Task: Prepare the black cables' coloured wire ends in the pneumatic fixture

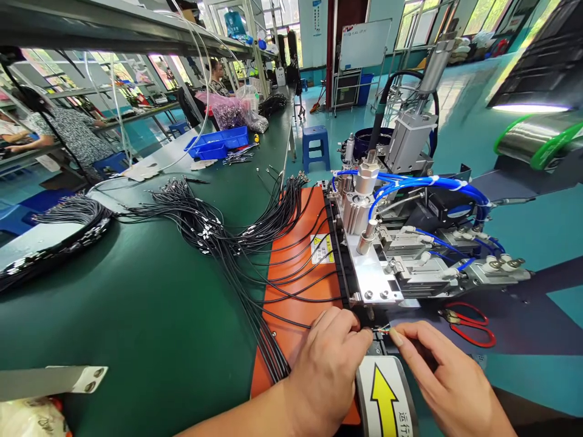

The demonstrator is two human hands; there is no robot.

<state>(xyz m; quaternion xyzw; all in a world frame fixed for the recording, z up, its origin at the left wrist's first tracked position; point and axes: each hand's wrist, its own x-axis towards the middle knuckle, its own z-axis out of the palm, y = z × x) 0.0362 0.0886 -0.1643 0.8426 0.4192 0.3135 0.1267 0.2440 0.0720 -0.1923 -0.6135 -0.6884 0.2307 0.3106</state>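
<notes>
My left hand (330, 355) is closed on the end of a black cable (286, 320) at the near end of the machine's feed track. Thin coloured wires (381, 330) fan out of that cable end, and my right hand (449, 370) pinches their tips between thumb and forefinger. Just beyond both hands stands the metal pneumatic machine (373, 276) with blue air hoses. Several more black cables run side by side across the orange plate (298, 273) into the track's edge. Below the hands lies a white cover with a yellow arrow (384, 394).
Bundles of black cables (200, 221) spread over the green table (150, 315). Red-handled cutters (469, 325) lie right of my right hand. Blue bins (218, 142) sit farther back. A green-rimmed wire spool (537, 142) is at far right. People sit at left.
</notes>
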